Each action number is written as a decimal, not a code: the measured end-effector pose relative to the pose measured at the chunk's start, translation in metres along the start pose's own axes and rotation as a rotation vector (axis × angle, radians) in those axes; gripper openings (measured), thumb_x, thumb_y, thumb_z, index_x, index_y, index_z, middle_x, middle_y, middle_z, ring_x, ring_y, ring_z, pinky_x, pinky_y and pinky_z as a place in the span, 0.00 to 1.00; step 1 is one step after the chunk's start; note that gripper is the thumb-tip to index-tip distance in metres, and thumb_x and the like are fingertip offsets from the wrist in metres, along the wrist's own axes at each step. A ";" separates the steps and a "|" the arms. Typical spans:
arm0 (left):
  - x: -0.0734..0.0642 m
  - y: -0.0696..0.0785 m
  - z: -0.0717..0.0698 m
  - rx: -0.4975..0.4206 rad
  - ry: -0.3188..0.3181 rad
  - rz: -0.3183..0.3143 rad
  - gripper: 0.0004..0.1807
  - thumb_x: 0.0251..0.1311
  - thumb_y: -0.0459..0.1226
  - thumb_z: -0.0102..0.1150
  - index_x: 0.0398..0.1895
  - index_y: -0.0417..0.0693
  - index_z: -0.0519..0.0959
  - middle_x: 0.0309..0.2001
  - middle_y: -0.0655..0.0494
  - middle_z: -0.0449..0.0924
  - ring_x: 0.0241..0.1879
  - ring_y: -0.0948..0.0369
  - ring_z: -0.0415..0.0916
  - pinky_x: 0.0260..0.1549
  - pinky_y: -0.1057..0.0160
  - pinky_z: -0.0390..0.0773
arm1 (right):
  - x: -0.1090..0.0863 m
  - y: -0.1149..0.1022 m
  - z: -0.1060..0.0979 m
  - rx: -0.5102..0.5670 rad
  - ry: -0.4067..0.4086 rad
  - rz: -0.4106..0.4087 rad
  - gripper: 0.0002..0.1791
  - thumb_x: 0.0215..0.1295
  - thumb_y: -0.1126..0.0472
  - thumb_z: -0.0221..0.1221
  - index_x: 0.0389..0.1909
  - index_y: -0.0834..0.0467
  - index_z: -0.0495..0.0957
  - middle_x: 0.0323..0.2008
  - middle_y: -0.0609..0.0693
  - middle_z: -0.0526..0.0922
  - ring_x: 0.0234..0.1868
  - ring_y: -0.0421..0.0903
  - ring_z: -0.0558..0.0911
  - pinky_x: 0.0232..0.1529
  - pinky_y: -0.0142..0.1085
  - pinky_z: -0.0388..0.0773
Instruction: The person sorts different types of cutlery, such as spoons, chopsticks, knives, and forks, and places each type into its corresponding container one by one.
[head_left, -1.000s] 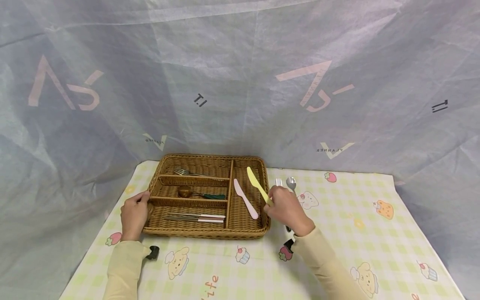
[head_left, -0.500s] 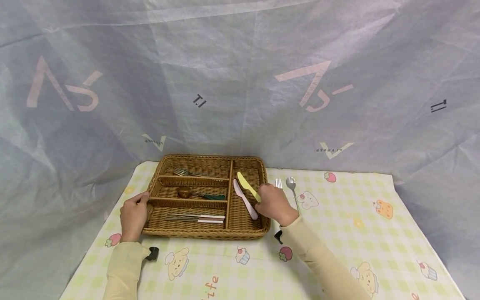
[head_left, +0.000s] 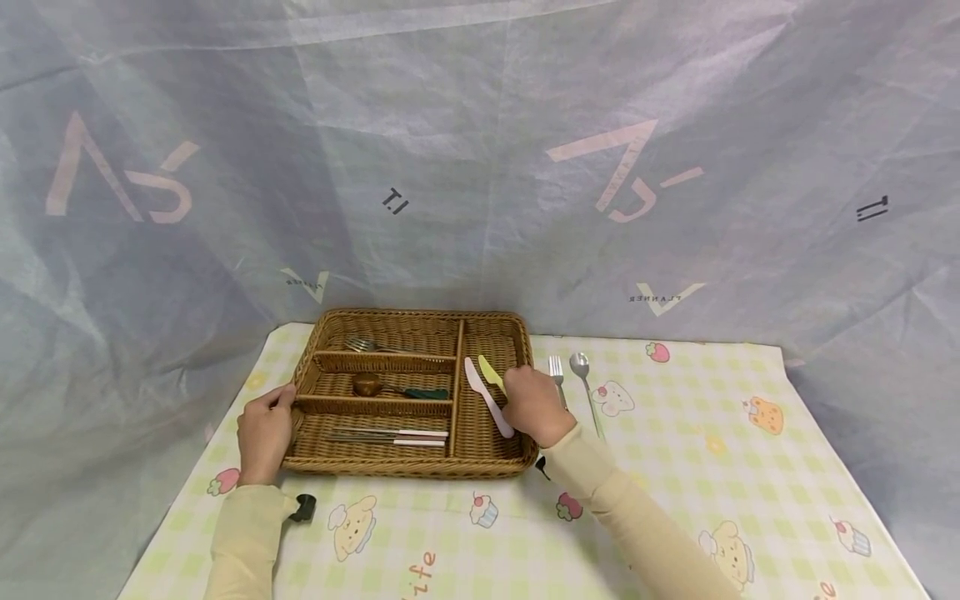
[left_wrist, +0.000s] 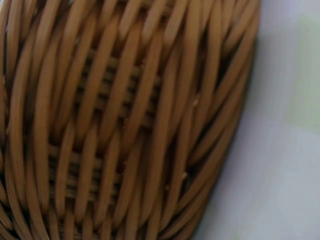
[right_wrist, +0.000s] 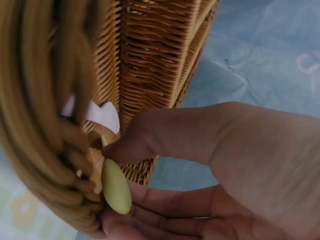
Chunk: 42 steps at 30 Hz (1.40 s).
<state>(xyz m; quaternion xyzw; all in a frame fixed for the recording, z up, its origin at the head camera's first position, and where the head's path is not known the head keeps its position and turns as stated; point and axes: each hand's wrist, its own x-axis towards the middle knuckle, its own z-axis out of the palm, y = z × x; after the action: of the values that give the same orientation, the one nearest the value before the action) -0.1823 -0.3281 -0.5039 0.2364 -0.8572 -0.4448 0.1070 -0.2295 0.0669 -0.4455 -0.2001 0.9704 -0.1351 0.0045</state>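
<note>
A wicker cutlery tray [head_left: 405,471] with compartments lies on the table. My left hand [head_left: 264,433] grips its left rim; the left wrist view shows only the tray's woven side [left_wrist: 115,110]. My right hand [head_left: 536,407] is at the tray's right compartment and pinches a yellow knife [head_left: 491,372] between thumb and fingers. In the right wrist view, the rounded handle end of that yellow knife [right_wrist: 116,187] shows below the thumb. Beside it, in the same compartment, lies a pink knife [head_left: 487,400], slanting the same way.
In the left compartments lie a fork [head_left: 362,344], a brown-bowled ladle [head_left: 367,384] with a green handle, and metal chopsticks [head_left: 390,435] with white ends. Right of the tray, another fork [head_left: 556,369] and a long spoon [head_left: 580,365] lie on the checked tablecloth [head_left: 675,467]. A grey curtain [head_left: 480,167] hangs behind.
My right hand has moved left over the tray's right rim and lowered the yellow knife into the right compartment, beside the pink one. My left hand has stayed at the rim.
</note>
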 end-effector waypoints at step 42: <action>0.000 0.000 -0.001 0.000 -0.008 0.001 0.33 0.85 0.55 0.42 0.76 0.43 0.76 0.73 0.34 0.74 0.71 0.30 0.68 0.69 0.27 0.64 | -0.023 0.000 0.009 0.021 0.170 -0.040 0.14 0.68 0.57 0.74 0.41 0.63 0.83 0.32 0.55 0.81 0.25 0.49 0.80 0.23 0.44 0.81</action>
<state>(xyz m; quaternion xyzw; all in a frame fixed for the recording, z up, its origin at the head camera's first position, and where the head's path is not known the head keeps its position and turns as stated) -0.1821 -0.3290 -0.5039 0.2344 -0.8576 -0.4458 0.1038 -0.2083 0.0738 -0.4549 -0.2072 0.9616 -0.1619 -0.0786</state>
